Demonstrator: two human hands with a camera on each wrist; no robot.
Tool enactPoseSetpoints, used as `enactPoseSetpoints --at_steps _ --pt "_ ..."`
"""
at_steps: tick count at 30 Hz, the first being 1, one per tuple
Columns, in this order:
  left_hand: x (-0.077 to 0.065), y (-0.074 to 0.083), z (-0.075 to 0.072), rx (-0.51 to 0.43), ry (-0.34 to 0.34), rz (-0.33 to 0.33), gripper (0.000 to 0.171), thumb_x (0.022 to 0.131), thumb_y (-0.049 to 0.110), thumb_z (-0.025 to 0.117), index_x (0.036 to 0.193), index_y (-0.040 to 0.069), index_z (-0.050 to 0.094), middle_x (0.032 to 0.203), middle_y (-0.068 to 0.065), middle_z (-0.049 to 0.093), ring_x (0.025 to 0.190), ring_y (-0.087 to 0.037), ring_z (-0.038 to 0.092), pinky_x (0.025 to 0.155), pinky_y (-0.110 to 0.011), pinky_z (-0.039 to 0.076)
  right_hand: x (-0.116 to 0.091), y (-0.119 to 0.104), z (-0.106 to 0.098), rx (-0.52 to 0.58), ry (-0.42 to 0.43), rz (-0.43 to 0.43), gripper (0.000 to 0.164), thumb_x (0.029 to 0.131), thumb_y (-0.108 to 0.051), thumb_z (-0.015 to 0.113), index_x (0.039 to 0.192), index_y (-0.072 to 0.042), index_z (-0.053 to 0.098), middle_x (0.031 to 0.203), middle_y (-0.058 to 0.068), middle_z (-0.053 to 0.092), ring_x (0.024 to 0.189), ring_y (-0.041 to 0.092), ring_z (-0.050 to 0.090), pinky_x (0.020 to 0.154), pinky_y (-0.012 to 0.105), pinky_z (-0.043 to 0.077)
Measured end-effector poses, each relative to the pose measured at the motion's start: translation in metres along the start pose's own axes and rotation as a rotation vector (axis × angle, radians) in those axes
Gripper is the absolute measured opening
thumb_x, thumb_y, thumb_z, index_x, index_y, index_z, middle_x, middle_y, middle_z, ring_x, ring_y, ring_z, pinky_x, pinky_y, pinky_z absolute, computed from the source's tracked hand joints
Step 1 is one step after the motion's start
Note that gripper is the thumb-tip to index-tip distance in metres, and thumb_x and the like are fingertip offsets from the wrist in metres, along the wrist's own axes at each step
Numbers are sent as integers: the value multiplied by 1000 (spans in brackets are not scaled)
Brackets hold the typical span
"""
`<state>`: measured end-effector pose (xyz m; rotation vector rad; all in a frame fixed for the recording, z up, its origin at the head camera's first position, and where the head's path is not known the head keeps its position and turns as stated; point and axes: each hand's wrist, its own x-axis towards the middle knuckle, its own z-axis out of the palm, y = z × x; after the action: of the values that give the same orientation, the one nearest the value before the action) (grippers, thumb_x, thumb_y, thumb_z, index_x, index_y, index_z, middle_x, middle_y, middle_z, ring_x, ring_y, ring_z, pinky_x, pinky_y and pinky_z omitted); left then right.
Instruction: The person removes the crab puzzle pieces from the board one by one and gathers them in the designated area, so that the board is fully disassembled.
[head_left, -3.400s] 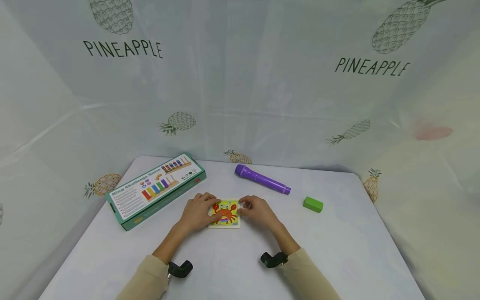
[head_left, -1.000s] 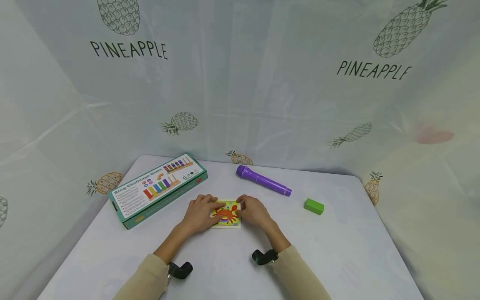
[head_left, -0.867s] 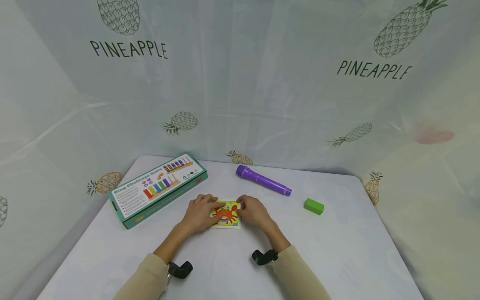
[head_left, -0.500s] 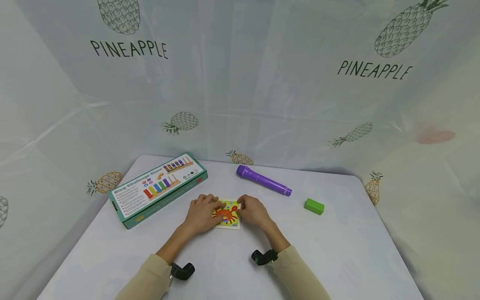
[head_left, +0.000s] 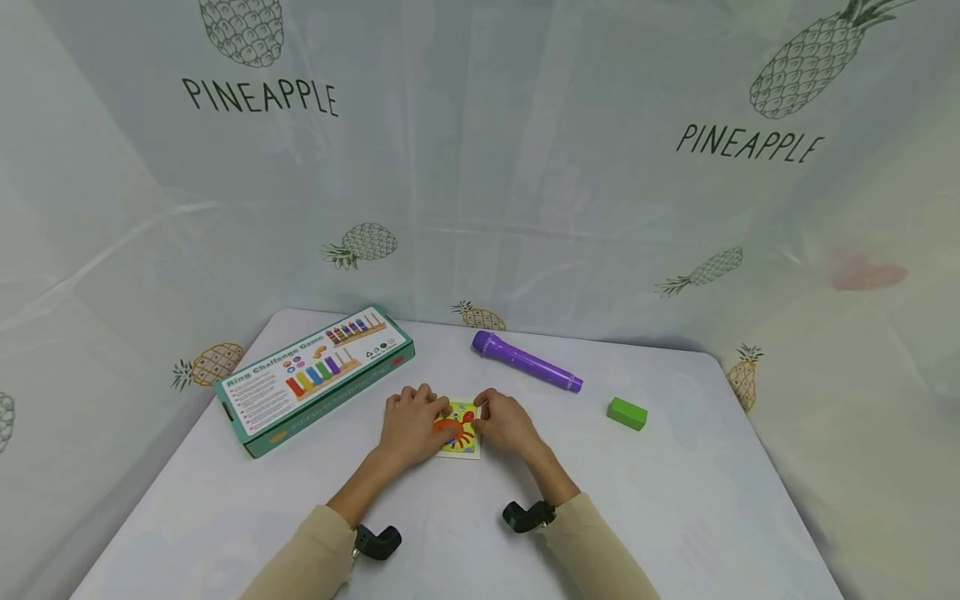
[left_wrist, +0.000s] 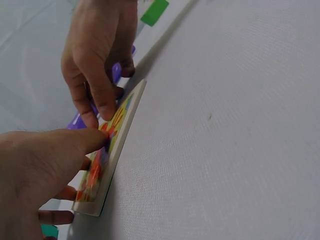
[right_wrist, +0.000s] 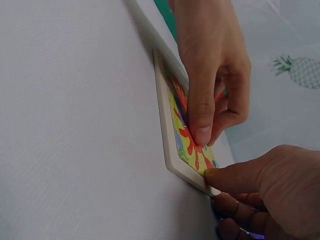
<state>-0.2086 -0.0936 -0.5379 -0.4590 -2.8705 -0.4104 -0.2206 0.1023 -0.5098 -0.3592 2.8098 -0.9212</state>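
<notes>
A small square crab puzzle (head_left: 462, 442) with a pale frame lies on the white table, a red-orange crab on its yellow ground. My left hand (head_left: 411, 427) bends over its left half, hiding much of it from above. In the right wrist view the left thumb (right_wrist: 202, 112) comes down on the crab, its tip close to the bent fingers, pinching at the picture. My right hand (head_left: 510, 423) holds the puzzle's right edge. Its thumb (right_wrist: 235, 178) lies on the frame while the other fingers curl past the side.
A green Ring Challenge Game box (head_left: 315, 379) lies at the back left. Behind the puzzle is a purple toy microphone (head_left: 527, 361), and a green block (head_left: 627, 413) sits to the right. A pineapple-print curtain (head_left: 510, 167) hangs along the table's back edge.
My left hand has slid rightward over the puzzle, its fingers more bent and its thumb further across the crab. My right hand stays at the right edge. The other objects lie as before.
</notes>
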Motion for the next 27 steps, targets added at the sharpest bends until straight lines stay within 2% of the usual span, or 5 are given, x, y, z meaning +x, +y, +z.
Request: enactPoseSetpoints --at_steps 17,27 --pt "0 4 -5 -10 1 -18 37 82 61 72 96 26 70 106 -3 59 105 -34 52 90 -59 39 -1 2 -2 39 6 -10 36 90 -18 73 123 -5 65 83 0 58 70 15 52 60 29 42" --pt "-1 1 -2 -12 13 -15 37 82 61 72 96 27 70 106 -3 59 105 -34 53 88 -58 40 -1 4 2 177 77 -10 26 91 -20 74 113 -8 67 93 2 61 81 16 56 68 31 47"
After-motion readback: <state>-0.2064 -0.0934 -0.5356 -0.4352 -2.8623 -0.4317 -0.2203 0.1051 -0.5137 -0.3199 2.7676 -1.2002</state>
